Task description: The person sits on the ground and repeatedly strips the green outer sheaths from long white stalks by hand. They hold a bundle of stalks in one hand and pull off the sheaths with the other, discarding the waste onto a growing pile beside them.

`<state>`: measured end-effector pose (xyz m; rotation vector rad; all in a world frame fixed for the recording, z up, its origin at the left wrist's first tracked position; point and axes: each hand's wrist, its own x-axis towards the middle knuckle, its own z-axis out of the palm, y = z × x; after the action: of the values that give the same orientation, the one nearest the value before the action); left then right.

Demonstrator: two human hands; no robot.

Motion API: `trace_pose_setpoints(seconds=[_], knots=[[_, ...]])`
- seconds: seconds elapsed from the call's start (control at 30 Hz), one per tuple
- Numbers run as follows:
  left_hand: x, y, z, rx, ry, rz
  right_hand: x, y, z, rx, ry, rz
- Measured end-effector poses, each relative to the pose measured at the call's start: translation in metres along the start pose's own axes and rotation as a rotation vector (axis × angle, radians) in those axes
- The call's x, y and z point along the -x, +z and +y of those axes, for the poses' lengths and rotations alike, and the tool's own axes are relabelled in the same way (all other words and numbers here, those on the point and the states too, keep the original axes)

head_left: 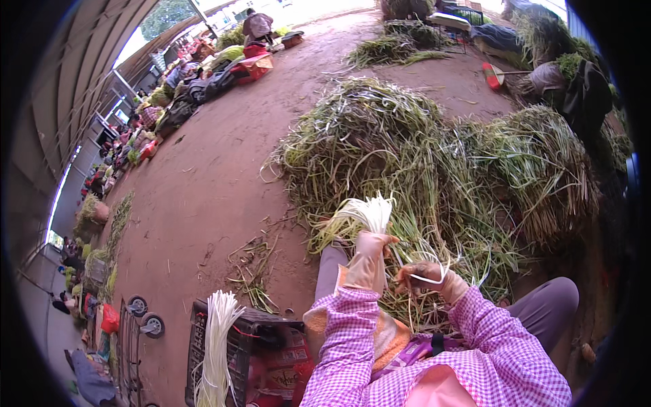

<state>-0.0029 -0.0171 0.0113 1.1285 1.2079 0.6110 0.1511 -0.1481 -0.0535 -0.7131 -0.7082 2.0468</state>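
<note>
"What is the left hand (371, 261) doing?"

"It is closing tightly around a bundle of white stalks (369, 213), which is fanning out beyond the fist, in front of the near side of a large green heap (366, 136)."

"And the right hand (434, 281)?"

"It is sitting just beside, fingers bent, with a pale strand (434, 277) looping across it. Whether those fingers are gripping anything, I cannot tell from where I am standing."

"Is more of the white crop lying about?"

"A second, longer bundle (218, 339) is resting over a dark crate (199, 339) at the worker's left. The green heap is spreading across the reddish floor (196, 203), and farther off another person (258, 26) is sitting among piled produce."
</note>
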Motion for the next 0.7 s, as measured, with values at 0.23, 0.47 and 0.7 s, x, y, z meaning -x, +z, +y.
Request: trace_pose_setpoints(seconds=[0.23,0.47,0.7], knots=[[0.022,0.006,0.004,0.190,0.026,-0.141,0.017,-0.021,-0.018,-0.413,-0.199,0.373],[0.037,0.026,-0.002,0.118,-0.047,-0.503,-0.017,0.001,0.013,-0.527,-0.042,0.395],[0.042,0.017,-0.016,-0.003,-0.062,-0.497,-0.015,-0.011,0.010,-0.592,0.054,0.143]])
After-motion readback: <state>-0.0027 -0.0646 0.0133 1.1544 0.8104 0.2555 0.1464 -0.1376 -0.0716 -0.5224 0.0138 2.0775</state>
